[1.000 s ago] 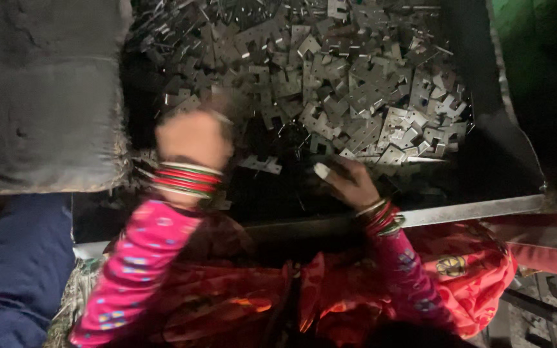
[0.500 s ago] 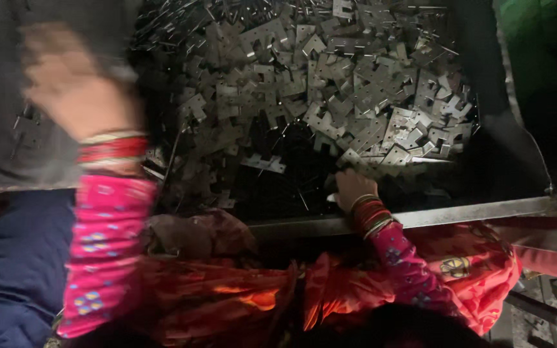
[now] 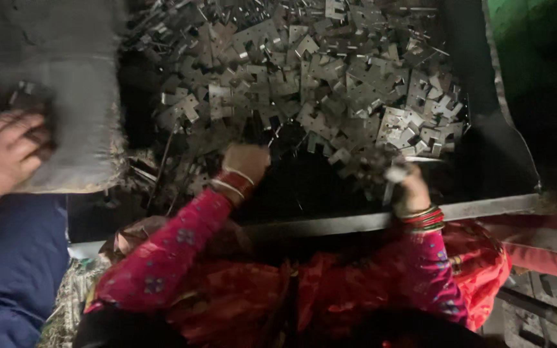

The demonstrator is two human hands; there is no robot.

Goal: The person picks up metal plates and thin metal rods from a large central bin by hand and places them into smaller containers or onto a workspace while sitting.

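At the tray's near edge [image 3: 381, 222], both hands dig into the metal plates [image 3: 330, 96]: left hand [image 3: 246, 161] fisted, contents hidden; right hand [image 3: 407, 180] blurred, grip indeterminable.

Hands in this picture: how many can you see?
3. The left hand and right hand reach into the pile of metal plates; another person's hand rests on the grey sack at far left.

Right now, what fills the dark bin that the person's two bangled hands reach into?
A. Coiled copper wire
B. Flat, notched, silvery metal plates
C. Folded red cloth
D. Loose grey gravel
B: the left hand and right hand reach into a heap of flat, notched, silvery metal plates in the dark bin.
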